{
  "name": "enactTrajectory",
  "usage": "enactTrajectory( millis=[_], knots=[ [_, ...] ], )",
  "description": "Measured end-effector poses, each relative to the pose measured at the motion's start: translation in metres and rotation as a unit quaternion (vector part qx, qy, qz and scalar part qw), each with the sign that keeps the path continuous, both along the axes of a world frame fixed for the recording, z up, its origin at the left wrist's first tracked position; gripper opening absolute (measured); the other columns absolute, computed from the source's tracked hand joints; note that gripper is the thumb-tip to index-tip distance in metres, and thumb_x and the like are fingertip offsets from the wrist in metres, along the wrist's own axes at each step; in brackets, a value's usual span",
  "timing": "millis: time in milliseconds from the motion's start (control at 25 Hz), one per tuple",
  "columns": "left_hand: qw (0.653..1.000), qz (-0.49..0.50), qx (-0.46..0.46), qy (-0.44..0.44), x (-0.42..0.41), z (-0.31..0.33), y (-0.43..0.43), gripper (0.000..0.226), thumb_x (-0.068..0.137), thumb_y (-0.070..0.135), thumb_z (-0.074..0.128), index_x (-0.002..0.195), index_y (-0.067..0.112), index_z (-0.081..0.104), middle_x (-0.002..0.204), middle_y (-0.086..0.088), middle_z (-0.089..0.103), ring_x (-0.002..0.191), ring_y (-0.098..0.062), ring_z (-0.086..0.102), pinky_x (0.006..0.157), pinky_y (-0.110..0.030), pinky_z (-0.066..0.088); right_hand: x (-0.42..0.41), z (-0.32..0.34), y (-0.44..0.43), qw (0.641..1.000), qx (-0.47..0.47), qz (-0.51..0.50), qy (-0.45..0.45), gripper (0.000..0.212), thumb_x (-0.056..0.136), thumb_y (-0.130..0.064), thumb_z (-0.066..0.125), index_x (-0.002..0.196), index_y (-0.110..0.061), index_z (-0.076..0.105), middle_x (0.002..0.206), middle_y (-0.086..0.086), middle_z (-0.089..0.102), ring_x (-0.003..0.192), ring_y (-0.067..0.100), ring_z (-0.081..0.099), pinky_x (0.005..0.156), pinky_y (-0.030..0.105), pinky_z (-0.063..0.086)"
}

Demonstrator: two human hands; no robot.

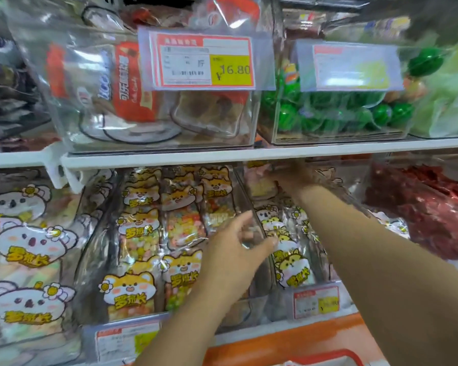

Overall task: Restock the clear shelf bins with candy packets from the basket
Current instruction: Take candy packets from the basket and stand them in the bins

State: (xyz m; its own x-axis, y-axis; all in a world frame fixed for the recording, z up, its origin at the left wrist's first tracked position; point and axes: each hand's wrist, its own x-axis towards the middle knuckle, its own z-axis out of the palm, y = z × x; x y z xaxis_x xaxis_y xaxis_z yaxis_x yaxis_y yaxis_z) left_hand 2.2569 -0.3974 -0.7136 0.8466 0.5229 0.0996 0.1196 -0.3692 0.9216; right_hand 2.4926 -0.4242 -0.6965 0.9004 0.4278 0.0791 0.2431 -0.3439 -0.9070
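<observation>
The left hand is loosely open, fingers and thumb spread, holding nothing. It lies against the upper edge of the clear plastic wall that parts two lower bins. The right hand reaches far back into the right-hand clear plastic bin, just under the white shelf edge. It is blurred there, so whether it grips anything cannot be told. Below its forearm, glossy clear candy packets printed with an orange cartoon cat and yellow lettering stand in a row in that bin. More of the same, showing multicoloured sweets, fill the neighbouring clear bin. Only a red rim of the basket shows at the bottom edge, its contents cut off.
</observation>
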Motion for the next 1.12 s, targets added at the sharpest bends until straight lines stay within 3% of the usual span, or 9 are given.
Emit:
enactTrajectory(
  millis=[80,200,320,440,600,680,800,960,1120],
  knots=[
    [1.000,0.009,-0.002,0.001,0.004,-0.006,0.002,0.068,0.080,0.053,0.071,0.142,0.040,0.044,0.126,0.020,0.055,0.100,0.020,0.047,0.069,-0.002,0.036,-0.002,-0.009,0.006,0.999,-0.030,0.008,-0.021,0.014,0.088,-0.018,0.066,0.102,-0.018,0.066,0.101,0.005,0.069,0.087,0.021,0.064,0.075,0.024,0.052],
    [1.000,0.009,-0.003,0.004,0.006,-0.010,0.002,0.069,0.079,0.057,0.069,0.142,0.042,0.045,0.129,0.029,0.048,0.100,0.023,0.045,0.067,-0.001,0.036,-0.004,-0.011,0.001,0.997,-0.066,0.023,-0.041,0.045,0.088,-0.024,0.068,0.130,-0.014,0.055,0.122,0.011,0.063,0.101,0.022,0.063,0.079,0.019,0.045],
    [1.000,0.014,0.002,-0.005,0.007,-0.013,0.003,0.068,0.079,0.057,0.069,0.142,0.041,0.045,0.125,0.035,0.044,0.103,0.022,0.047,0.069,0.000,0.037,-0.010,-0.007,0.001,0.953,-0.257,0.041,-0.156,0.082,0.082,-0.032,0.073,0.149,-0.024,0.026,0.143,0.012,0.044,0.128,0.033,0.047,0.100,0.037,0.044],
    [1.000,0.014,0.008,-0.004,0.008,-0.015,0.003,0.067,0.079,0.056,0.069,0.141,0.041,0.046,0.128,0.033,0.047,0.102,0.023,0.048,0.068,0.001,0.036,-0.016,-0.016,0.009,0.917,-0.332,0.036,-0.218,0.084,0.079,-0.027,0.077,0.146,-0.039,0.027,0.136,0.010,0.039,0.126,0.039,0.044,0.097,0.041,0.045],
    [1.000,0.015,0.006,-0.002,0.005,-0.012,0.000,0.064,0.081,0.053,0.069,0.140,0.041,0.047,0.130,0.022,0.056,0.095,0.024,0.047,0.067,-0.002,0.035,-0.033,-0.002,-0.007,0.929,-0.311,0.053,-0.196,0.082,0.081,-0.030,0.076,0.149,-0.033,0.029,0.142,0.016,0.039,0.129,0.035,0.044,0.103,0.038,0.042],
    [1.000,0.014,0.008,-0.004,-0.002,-0.006,-0.004,0.063,0.083,0.050,0.069,0.141,0.039,0.047,0.131,0.019,0.057,0.100,0.016,0.049,0.077,-0.007,0.036,-0.055,0.010,-0.037,0.938,-0.254,0.028,-0.234,0.061,0.086,-0.029,0.069,0.142,-0.019,0.045,0.130,0.018,0.055,0.116,0.031,0.055,0.094,0.033,0.045],
    [0.993,0.043,0.091,-0.061,-0.026,0.001,-0.023,0.044,0.088,0.044,0.066,0.131,0.037,0.057,0.121,0.022,0.054,0.105,0.010,0.053,0.088,-0.014,0.042,-0.114,0.011,-0.103,0.975,-0.046,-0.051,-0.213,0.022,0.093,-0.021,0.059,0.114,-0.018,0.064,0.101,0.003,0.067,0.087,0.020,0.062,0.081,0.033,0.051],
    [0.982,-0.023,0.182,-0.048,-0.073,-0.006,-0.064,0.023,0.095,0.034,0.057,0.114,0.047,0.056,0.107,0.026,0.055,0.088,0.014,0.053,0.073,-0.004,0.040,-0.197,-0.024,-0.179,0.972,0.169,-0.132,-0.097,0.026,0.091,-0.006,0.049,0.088,-0.028,0.063,0.078,0.011,0.064,0.064,0.024,0.058,0.058,0.036,0.050],
    [0.980,-0.107,0.108,0.131,-0.114,-0.085,-0.087,0.032,0.099,0.026,0.055,0.130,0.026,0.057,0.125,0.009,0.056,0.095,-0.008,0.059,0.080,-0.024,0.046,-0.230,-0.123,-0.220,0.981,0.054,-0.155,0.107,0.019,0.090,-0.008,0.047,0.092,-0.016,0.064,0.071,0.006,0.059,0.056,0.020,0.054,0.056,0.035,0.049]
  ],
)
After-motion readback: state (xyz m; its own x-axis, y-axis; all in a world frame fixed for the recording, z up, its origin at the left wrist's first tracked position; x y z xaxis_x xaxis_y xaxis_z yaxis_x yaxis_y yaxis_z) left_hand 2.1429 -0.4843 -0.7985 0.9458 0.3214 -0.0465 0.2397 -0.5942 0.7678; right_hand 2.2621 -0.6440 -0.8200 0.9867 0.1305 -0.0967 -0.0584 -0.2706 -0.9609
